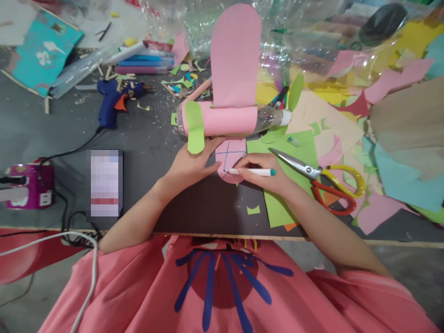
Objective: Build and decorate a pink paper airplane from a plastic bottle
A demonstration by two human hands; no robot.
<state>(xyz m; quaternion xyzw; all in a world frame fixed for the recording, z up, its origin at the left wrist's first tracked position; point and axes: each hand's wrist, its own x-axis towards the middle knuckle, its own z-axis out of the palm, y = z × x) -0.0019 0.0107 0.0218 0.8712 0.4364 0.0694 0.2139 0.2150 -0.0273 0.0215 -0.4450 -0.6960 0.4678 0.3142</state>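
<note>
A clear plastic bottle wrapped in pink paper lies sideways, its white cap to the right. One long pink paper wing stretches away from it; a shorter pink wing reaches toward me and bears crossed blue lines. Green paper pieces sit at both ends of the bottle. My right hand grips a white marker with a teal end, its tip touching the near wing. My left hand lies with fingers spread, steadying the near wing's left edge and close to the bottle.
Scissors with yellow and red handles lie right of my right hand, partly over green paper. A blue glue gun, a phone and a purple power socket are on the left. Paper scraps and plastic bottles crowd the back.
</note>
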